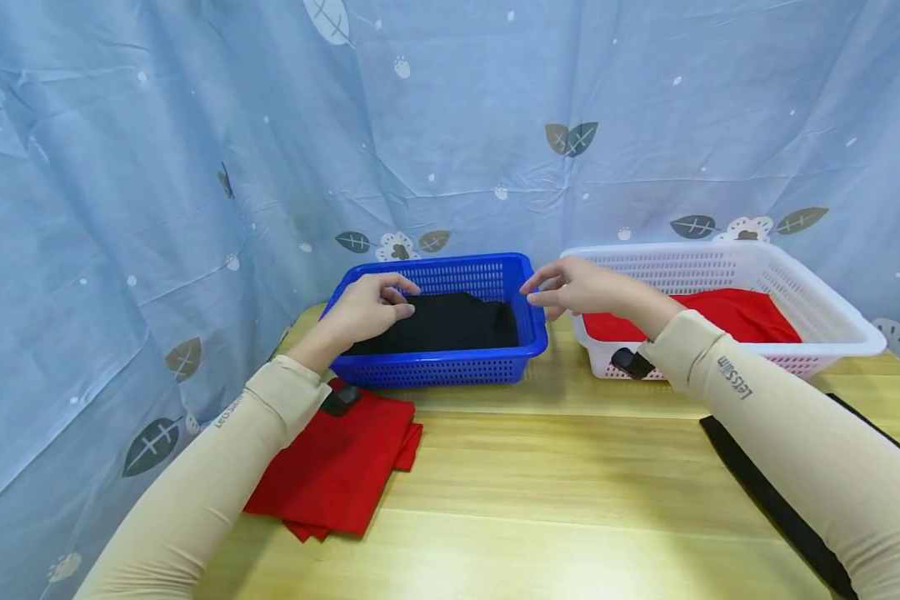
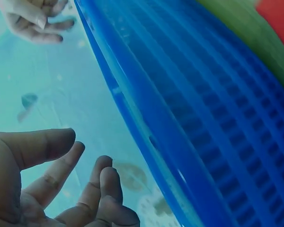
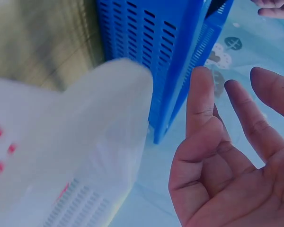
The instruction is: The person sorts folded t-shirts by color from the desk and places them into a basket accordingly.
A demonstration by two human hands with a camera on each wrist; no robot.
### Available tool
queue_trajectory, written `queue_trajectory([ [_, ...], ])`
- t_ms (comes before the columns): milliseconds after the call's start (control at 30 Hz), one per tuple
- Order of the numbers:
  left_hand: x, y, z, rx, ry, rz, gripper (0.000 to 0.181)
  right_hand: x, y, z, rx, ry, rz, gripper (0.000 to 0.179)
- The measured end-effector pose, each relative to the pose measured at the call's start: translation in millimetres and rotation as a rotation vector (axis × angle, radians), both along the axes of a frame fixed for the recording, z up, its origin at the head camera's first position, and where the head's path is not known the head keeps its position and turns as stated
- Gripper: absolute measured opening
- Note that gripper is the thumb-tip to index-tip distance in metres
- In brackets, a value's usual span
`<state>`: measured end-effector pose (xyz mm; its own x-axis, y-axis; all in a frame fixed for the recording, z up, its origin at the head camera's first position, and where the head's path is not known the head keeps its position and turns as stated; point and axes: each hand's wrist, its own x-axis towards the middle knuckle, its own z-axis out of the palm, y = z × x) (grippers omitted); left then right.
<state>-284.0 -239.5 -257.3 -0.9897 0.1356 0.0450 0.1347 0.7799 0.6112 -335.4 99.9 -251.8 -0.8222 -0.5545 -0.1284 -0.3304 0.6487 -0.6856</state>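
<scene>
A blue plastic basket [image 1: 435,369] stands at the back of the table with a folded black cloth [image 1: 450,325] lying in it. My left hand [image 1: 367,307] hovers over the basket's left end, fingers loosely bent and nothing between them. Over the basket's right end hangs my right hand [image 1: 573,287], its fingers relaxed and holding nothing. It overlaps the near left corner of a white basket [image 1: 832,287], in which a red cloth [image 1: 742,312] lies. In the right wrist view the fingers [image 3: 199,94] show in front of the blue basket's rim.
A folded red cloth [image 1: 345,467] lies on the wooden table [image 1: 532,500], in front of the blue basket and partly behind my left sleeve. Black cloth [image 1: 772,508] lies at the right, partly covered by my right forearm. A blue patterned curtain [image 1: 465,108] hangs behind the baskets.
</scene>
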Motion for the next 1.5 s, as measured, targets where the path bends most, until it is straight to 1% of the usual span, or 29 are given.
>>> queue_trajectory([
  [100, 5.2, 15.6, 0.3, 0.025, 0.012, -0.051, 0.029, 8.5, 12, 3.7, 0.006, 0.021, 0.011, 0.041],
  [300, 17.3, 47.0, 0.7, 0.046, 0.057, -0.158, 0.027, 21.1, 38, 5.5, 0.039, 0.081, 0.027, 0.042],
  [500, 25.2, 78.5, -2.0, 0.068, 0.087, -0.279, 0.025, 40.3, 73, 6.8, 0.071, 0.098, 0.02, 0.044],
  [600, 28.3, 93.8, -5.5, 0.066, 0.089, -0.339, 0.025, 52.3, 90, 5.4, 0.113, 0.124, 0.002, 0.045],
  [733, 31.1, 112.6, -12.9, 0.06, 0.082, -0.408, 0.026, 67.5, 113, 0.7, 0.167, 0.173, -0.019, 0.047],
  [833, 32.4, 125.6, -19.0, 0.041, 0.077, -0.455, 0.027, 77.8, 131, -5.2, 0.196, 0.231, -0.025, 0.047],
  [900, 33.5, 133.4, -22.4, 0.022, 0.072, -0.477, 0.028, 83.9, 144, -9.6, 0.198, 0.279, -0.026, 0.045],
  [1000, 35.0, 143.7, -26.7, 0.013, 0.05, -0.508, 0.028, 90.3, 160, -16.0, 0.182, 0.317, -0.015, 0.044],
  [1033, 35.3, 146.9, -28.3, 0.009, 0.047, -0.519, 0.028, 92.4, 166, -17.8, 0.178, 0.318, -0.012, 0.044],
  [1133, 35.8, 156.5, -33.3, 0.009, 0.024, -0.556, 0.028, 98.1, 183, -22.9, 0.17, 0.252, -0.004, 0.047],
  [1300, 33.9, 173.4, -45.1, 0.002, -0.016, -0.614, 0.03, 109.5, 210, -32.4, 0.247, 0.147, -0.047, 0.059],
  [1367, 34.1, 179.9, -49.7, 0.002, -0.042, -0.629, 0.032, 113.7, 221, -39.1, 0.266, 0.128, -0.078, 0.062],
  [1433, 34.9, 186.7, -54.6, -0.01, -0.063, -0.639, 0.033, 117.7, 233, -47.8, 0.265, 0.134, -0.109, 0.061],
  [1500, 36.0, 193.5, -59.0, -0.029, -0.081, -0.649, 0.035, 121.5, 244, -57.8, 0.278, 0.136, -0.157, 0.061],
])
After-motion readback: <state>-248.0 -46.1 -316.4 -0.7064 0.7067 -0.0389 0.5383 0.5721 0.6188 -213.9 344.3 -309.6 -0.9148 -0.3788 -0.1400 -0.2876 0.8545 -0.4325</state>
